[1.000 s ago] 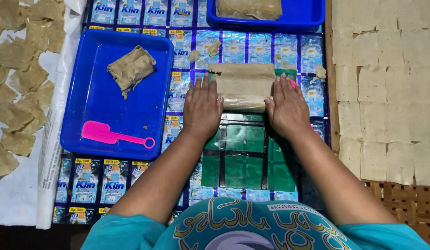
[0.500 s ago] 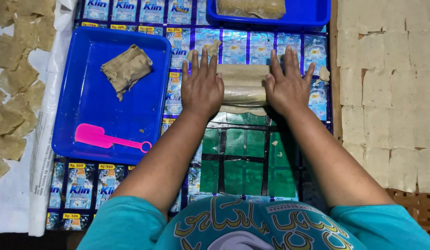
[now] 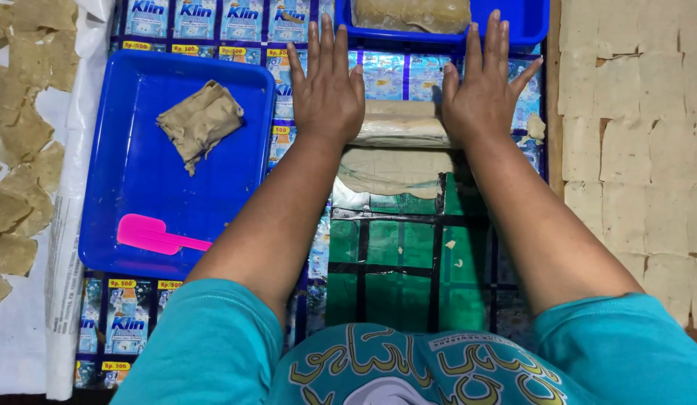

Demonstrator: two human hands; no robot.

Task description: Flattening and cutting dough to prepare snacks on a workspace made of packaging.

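Hands flat, palms down, fingers stretched forward and a little spread; no grip closed on anything. Left hand (image 3: 327, 86) presses on the left end of a roll of dough (image 3: 399, 122); right hand (image 3: 483, 94) presses on its right end. Roll lies crosswise between the two hands, pale beige, touching both palms. Just nearer the body, a thin flat sheet of dough (image 3: 393, 171) spreads out from under the roll, lying on the surface.

Surface (image 3: 408, 259) is covered with shiny plastic sheeting, green panels near the body, blue printed sachet wrap further out. A few dough crumbs sit on the green part.

Left of the left forearm: blue tray (image 3: 138, 180), holding a folded lump of dough (image 3: 200, 122) toward its far side and a pink scraper (image 3: 157, 235) at its near edge. Lump and scraper well apart.

Beyond the fingertips: second blue tray (image 3: 525, 26), partly out of view, with a slab of dough (image 3: 412, 13) in it. Right fingers reach over its near rim.

Far right: rows of pale cut squares (image 3: 641, 135) laid side by side. Far left: darker, irregular dough pieces (image 3: 22, 150) on white paper (image 3: 67, 225).

Teal sleeves and a printed shirt front fill the bottom edge.
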